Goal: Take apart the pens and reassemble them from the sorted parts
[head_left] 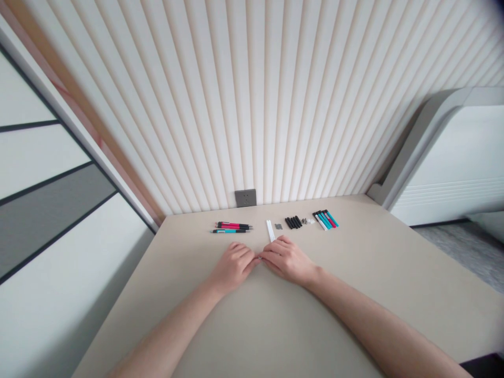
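Note:
My left hand (pixel 235 265) and my right hand (pixel 289 261) meet over the middle of the table, fingertips pinched together. Between them a tiny light-coloured piece shows; it is too small to name. Just behind my right hand lie thin white pen refills (pixel 270 228), partly covered by its fingers. Beside these sits a small pile of grey springs (pixel 279 227). Further right come several black pen grips (pixel 293 222), some small metal and clear parts (pixel 307 221), and a row of coloured pen barrels (pixel 326 220). Several whole pens (pixel 233 227), pink and blue, lie at the left.
The beige table (pixel 244 331) stands against a ribbed white wall (pixel 268 105). A dark socket (pixel 245 198) is set low in that wall. To the left is a white and grey panelled unit (pixel 59 210), and a pale headboard (pixel 452 152) rises at the right.

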Tool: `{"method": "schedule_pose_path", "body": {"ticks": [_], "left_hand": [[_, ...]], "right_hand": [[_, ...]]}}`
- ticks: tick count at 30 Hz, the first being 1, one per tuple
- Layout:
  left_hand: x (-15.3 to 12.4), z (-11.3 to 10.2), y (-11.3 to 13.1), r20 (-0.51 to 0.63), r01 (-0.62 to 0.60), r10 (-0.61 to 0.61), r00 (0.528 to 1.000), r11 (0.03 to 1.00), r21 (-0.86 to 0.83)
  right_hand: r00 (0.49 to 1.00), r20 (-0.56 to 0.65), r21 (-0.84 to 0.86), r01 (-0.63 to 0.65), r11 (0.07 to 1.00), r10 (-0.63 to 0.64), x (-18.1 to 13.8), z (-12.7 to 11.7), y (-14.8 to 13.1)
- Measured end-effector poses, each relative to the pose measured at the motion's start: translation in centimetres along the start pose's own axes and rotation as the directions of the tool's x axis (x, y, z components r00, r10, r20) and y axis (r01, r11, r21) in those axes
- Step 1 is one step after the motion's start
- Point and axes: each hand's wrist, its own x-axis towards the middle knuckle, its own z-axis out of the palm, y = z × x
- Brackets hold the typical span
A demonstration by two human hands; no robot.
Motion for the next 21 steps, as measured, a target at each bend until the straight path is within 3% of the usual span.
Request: {"method": "schedule_pose_path", "body": {"ticks": [6, 9, 14, 18, 21], "left_hand": [[0.1, -0.1, 0.2, -0.066, 0.132, -0.13, 0.989, 0.991, 0.032], [0.1, -0.3, -0.6, -0.108, 0.204, -0.195, 0.975, 0.976, 0.075], [-0.2, -0.6, -3.4, -0.161, 0.319, -0.292, 0.943, 0.932, 0.175], [-0.9, 0.0, -5.0, -0.159, 0.363, -0.335, 0.929, 0.91, 0.202], [-1.1, 0.5, -5.3, -0.159, 0.37, -0.342, 0.926, 0.906, 0.208]], "right_hand": [[0.989, -0.035, 0.052, -0.14, 0.989, 0.142, -0.7, -0.5, 1.7], [0.947, -0.059, -0.008, -0.316, 0.949, 0.315, -1.6, -1.4, 3.5], [0.761, 0.004, -0.2, -0.635, 0.746, 0.648, -3.4, -3.6, 6.8], [0.609, 0.109, -0.352, -0.715, 0.604, 0.786, -4.3, -4.5, 8.4], [0.538, 0.158, -0.404, -0.73, 0.551, 0.828, -4.5, -4.6, 8.6]]}}
